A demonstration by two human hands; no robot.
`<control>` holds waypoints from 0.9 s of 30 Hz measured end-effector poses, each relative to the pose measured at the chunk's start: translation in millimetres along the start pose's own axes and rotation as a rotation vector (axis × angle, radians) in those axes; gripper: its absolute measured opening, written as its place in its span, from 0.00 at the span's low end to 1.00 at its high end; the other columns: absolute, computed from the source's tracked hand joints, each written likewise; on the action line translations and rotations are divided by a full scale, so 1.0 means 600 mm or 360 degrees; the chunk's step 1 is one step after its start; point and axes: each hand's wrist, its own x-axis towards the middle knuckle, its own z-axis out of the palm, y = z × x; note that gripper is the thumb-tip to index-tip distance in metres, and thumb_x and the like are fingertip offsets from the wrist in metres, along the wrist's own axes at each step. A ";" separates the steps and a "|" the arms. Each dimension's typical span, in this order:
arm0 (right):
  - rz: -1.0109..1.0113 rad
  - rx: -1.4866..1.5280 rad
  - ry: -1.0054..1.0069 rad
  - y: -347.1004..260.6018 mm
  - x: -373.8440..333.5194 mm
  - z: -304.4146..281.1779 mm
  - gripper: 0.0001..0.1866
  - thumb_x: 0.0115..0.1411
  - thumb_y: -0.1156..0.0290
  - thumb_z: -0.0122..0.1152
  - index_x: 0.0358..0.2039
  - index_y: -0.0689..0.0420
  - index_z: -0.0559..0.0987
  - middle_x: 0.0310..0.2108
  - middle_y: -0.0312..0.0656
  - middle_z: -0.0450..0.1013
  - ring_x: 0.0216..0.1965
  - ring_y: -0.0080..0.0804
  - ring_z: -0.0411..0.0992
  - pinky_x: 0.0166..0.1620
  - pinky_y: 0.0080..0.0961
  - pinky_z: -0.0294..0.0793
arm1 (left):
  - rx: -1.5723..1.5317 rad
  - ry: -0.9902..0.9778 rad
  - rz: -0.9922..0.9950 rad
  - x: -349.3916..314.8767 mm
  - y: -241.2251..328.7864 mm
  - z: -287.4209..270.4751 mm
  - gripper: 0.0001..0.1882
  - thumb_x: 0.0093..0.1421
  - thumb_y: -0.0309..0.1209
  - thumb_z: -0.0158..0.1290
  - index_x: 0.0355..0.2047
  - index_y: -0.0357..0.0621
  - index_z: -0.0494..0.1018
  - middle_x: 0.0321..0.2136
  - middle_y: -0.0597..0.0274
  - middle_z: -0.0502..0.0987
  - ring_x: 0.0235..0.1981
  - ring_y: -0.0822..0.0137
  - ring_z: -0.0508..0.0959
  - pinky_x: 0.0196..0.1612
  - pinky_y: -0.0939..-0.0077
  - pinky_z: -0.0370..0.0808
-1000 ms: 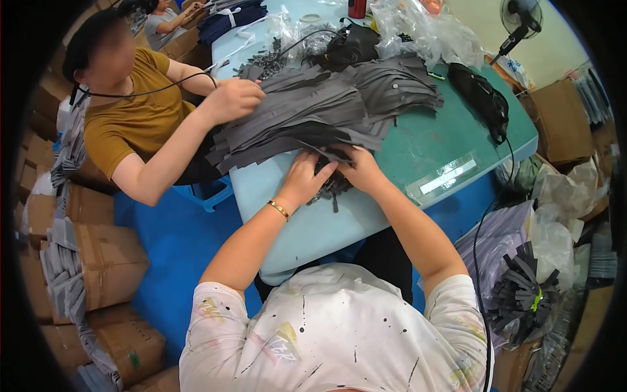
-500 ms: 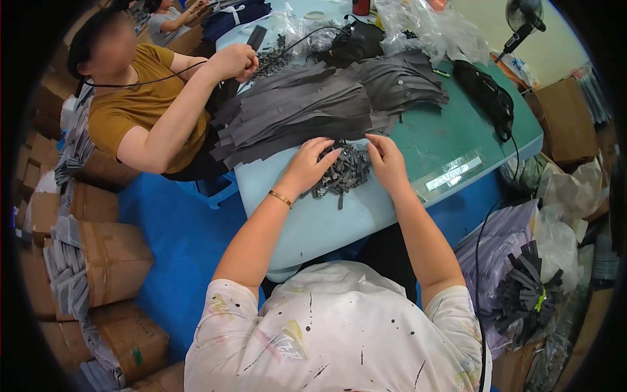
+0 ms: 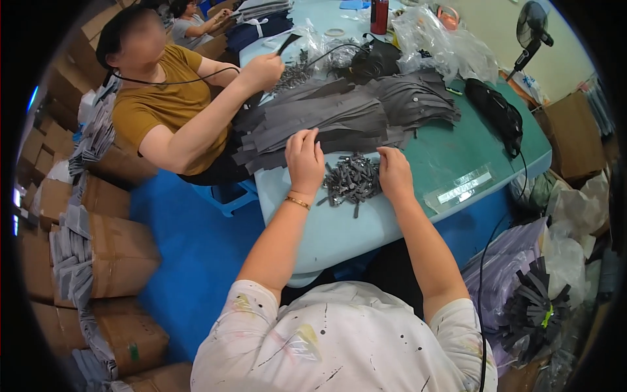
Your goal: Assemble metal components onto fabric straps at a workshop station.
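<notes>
Dark grey fabric strips (image 3: 320, 121) lie in a long layered heap across the table in front of me. My left hand (image 3: 305, 160) is at the near edge of the heap, fingers drawn together at the strips; what they grip is hidden. To its right, my right hand (image 3: 396, 173) is closed with thumb and forefinger pinched near the strips' lower edge; I cannot make out what is in it. Between my hands sits a small pile of short dark grey pieces (image 3: 353, 183), some with shiny bits.
The table (image 3: 326, 242) has a green mat (image 3: 450, 147) at right. A black bag (image 3: 494, 114), a fan (image 3: 532, 32) and clear plastic bags (image 3: 444, 39) stand beyond. A co-worker (image 3: 170, 98) at left raises a dark strip. Cardboard boxes (image 3: 121, 255) line the left side.
The whole view has shifted slightly. My left hand has moved up and left from the small pile onto the strips, leaving more of the pile showing. The co-worker's hand has risen with a strip.
</notes>
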 end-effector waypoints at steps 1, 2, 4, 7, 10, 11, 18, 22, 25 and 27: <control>0.0007 -0.0015 -0.0003 -0.001 0.001 -0.001 0.08 0.57 0.74 0.50 0.37 0.56 0.73 0.34 0.43 0.72 0.39 0.43 0.69 0.41 0.36 0.66 | 0.0255 0.0004 -0.0024 0.008 0.010 -0.011 0.12 0.48 0.24 0.55 0.35 0.43 0.74 0.34 0.60 0.71 0.41 0.59 0.69 0.47 0.63 0.64; 0.0015 -0.0033 -0.0006 -0.001 0.001 -0.002 0.08 0.57 0.73 0.50 0.37 0.56 0.73 0.34 0.42 0.72 0.40 0.42 0.69 0.41 0.35 0.66 | 0.0254 0.0010 -0.0022 0.010 -0.001 -0.011 0.12 0.48 0.24 0.55 0.35 0.43 0.74 0.34 0.60 0.71 0.41 0.59 0.69 0.47 0.63 0.64; 0.0024 -0.0012 -0.0034 -0.004 0.006 -0.004 0.07 0.57 0.73 0.50 0.36 0.56 0.74 0.34 0.42 0.72 0.39 0.42 0.69 0.41 0.35 0.67 | 0.0325 -0.0295 0.0047 0.015 -0.023 -0.018 0.09 0.47 0.25 0.56 0.32 0.44 0.74 0.32 0.63 0.71 0.41 0.59 0.69 0.46 0.63 0.63; 0.0034 0.0041 -0.0048 -0.004 0.006 -0.005 0.07 0.56 0.73 0.51 0.35 0.56 0.74 0.34 0.43 0.72 0.38 0.42 0.70 0.40 0.35 0.68 | 0.0295 -0.0115 0.0110 0.022 -0.020 -0.026 0.08 0.46 0.26 0.57 0.29 0.45 0.73 0.31 0.65 0.71 0.42 0.60 0.69 0.45 0.64 0.63; 0.0027 0.0100 -0.0022 -0.001 0.004 -0.005 0.06 0.56 0.74 0.52 0.35 0.57 0.74 0.33 0.44 0.72 0.36 0.43 0.70 0.39 0.35 0.69 | 0.0366 0.0094 0.0167 0.035 -0.012 -0.020 0.10 0.46 0.28 0.58 0.31 0.46 0.74 0.34 0.65 0.71 0.43 0.61 0.69 0.45 0.64 0.64; 0.0033 0.0115 -0.0014 0.002 0.003 -0.007 0.06 0.55 0.74 0.52 0.34 0.57 0.74 0.33 0.44 0.72 0.36 0.43 0.70 0.38 0.35 0.69 | 0.0448 0.0163 0.0179 0.038 -0.011 -0.015 0.12 0.46 0.29 0.58 0.33 0.46 0.74 0.35 0.65 0.72 0.43 0.61 0.69 0.45 0.64 0.64; 0.0035 0.0215 0.0006 -0.014 0.000 -0.016 0.05 0.55 0.75 0.53 0.33 0.58 0.74 0.31 0.44 0.71 0.35 0.42 0.70 0.37 0.32 0.70 | 0.0308 -0.0465 0.0068 0.067 -0.079 -0.008 0.16 0.48 0.28 0.56 0.40 0.49 0.74 0.32 0.61 0.75 0.36 0.59 0.74 0.40 0.61 0.70; 0.0062 0.0216 -0.0020 -0.006 0.000 -0.017 0.05 0.54 0.75 0.55 0.32 0.58 0.74 0.31 0.43 0.71 0.34 0.41 0.71 0.37 0.32 0.70 | 0.0440 -0.0662 0.0051 0.075 -0.063 0.011 0.04 0.51 0.26 0.50 0.27 0.43 0.74 0.28 0.58 0.74 0.34 0.58 0.75 0.35 0.63 0.72; 0.0090 0.0250 -0.0024 -0.009 0.000 -0.016 0.05 0.53 0.75 0.55 0.32 0.58 0.74 0.31 0.42 0.71 0.34 0.41 0.71 0.37 0.32 0.70 | 0.0577 -0.0472 0.0258 0.058 -0.057 0.023 0.07 0.52 0.26 0.46 0.20 0.44 0.71 0.26 0.58 0.72 0.34 0.57 0.73 0.36 0.63 0.72; 0.0109 0.0274 -0.0019 -0.010 0.001 -0.016 0.04 0.53 0.75 0.55 0.31 0.58 0.74 0.30 0.42 0.71 0.34 0.41 0.71 0.36 0.32 0.70 | 0.0656 -0.0555 0.0323 0.065 -0.053 0.023 0.05 0.51 0.26 0.46 0.22 0.43 0.71 0.26 0.58 0.72 0.34 0.57 0.73 0.35 0.64 0.72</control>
